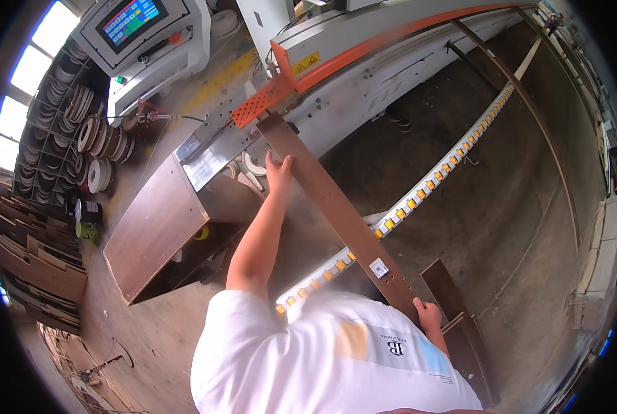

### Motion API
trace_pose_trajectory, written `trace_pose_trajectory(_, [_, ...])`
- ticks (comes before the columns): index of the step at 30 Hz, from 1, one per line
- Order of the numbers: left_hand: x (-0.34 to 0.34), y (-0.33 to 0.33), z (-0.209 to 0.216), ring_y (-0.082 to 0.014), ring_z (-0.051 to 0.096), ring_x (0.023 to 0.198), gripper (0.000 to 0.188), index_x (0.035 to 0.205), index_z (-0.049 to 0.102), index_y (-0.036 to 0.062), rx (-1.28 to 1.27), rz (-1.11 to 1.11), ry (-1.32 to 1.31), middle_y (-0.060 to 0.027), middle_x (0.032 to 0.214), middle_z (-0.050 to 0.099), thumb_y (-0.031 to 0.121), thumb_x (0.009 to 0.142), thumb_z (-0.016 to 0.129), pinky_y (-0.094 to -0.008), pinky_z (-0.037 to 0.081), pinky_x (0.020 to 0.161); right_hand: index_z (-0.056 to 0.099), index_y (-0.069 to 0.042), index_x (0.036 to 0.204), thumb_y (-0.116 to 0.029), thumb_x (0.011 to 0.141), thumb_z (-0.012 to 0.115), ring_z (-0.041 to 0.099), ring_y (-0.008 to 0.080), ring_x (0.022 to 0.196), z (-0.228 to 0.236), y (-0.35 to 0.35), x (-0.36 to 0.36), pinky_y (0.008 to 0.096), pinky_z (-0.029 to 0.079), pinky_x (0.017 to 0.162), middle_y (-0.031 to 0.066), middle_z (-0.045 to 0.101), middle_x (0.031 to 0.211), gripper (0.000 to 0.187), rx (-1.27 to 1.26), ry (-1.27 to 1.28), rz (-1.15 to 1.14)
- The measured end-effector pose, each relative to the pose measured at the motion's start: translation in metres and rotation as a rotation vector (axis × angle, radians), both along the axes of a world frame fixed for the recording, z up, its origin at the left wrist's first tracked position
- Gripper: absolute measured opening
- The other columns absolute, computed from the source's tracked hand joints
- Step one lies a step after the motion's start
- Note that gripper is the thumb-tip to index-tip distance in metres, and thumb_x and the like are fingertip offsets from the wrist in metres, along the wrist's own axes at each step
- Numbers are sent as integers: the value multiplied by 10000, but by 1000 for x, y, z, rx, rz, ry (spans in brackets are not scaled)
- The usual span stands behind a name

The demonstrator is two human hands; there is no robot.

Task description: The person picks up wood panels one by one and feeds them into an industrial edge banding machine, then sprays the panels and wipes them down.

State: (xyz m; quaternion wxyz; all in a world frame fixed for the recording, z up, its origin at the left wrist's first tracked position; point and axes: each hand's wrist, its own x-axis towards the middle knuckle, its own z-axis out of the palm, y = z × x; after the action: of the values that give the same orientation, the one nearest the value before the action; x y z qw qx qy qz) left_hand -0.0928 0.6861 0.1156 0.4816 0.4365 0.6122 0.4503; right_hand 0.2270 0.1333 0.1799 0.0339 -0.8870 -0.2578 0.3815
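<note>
well, much of the grip was hard to make out: the fingers of the right hand (429, 316) were mostly hidden under the board (336, 207), and the left hand (279, 171) showed a thumb by the top face and fingertips at the side edge, so how far it was closed could not be told. the right hand was closed around the near end, thumb on top. just below that grip, the white shirt (322, 352) covered part of the board's end, and the far tip, beyond the left hand, met the orange guard (263, 102), its contact there too small to judge.

the board was long, narrow, flat and brown, with a white label (379, 268) and a few small dark holes toward the right hand; the print on the label was too fine to read.

it ran slantwise from just past the left hand, at the machine (391, 86), back to the right hand, its middle stretching between the two. between the hands it crossed over a rail with yellow rollers (429, 183), which was partly hidden by it. near the right hand, on its outer side, stood more brown panels (450, 290); left of the left hand sat a brown box (158, 224), its interior dim.
</note>
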Motion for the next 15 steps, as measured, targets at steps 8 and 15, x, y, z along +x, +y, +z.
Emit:
trace_pose_trajectory(8, [0, 40, -13, -211, 674, 962, 821, 1555, 195, -2, 39, -16, -177, -163, 1050, 693, 215, 933, 685, -305, 523, 826, 753, -78, 1053, -700, 899, 483, 660, 392, 1051, 15, 78, -16, 463, 502, 900, 203, 717, 1039, 696, -83, 2, 47])
trace_pose_trajectory(15, [-7, 65, -5, -173, 675, 871, 795, 1597, 136, 221, -96, -66, -191, -67, 1100, 671, 260, 978, 633, -387, 582, 704, 746, -101, 1106, -680, 917, 477, 653, 385, 1083, 16, 112, -11, 456, 496, 917, 206, 709, 1082, 666, -115, 22, 86])
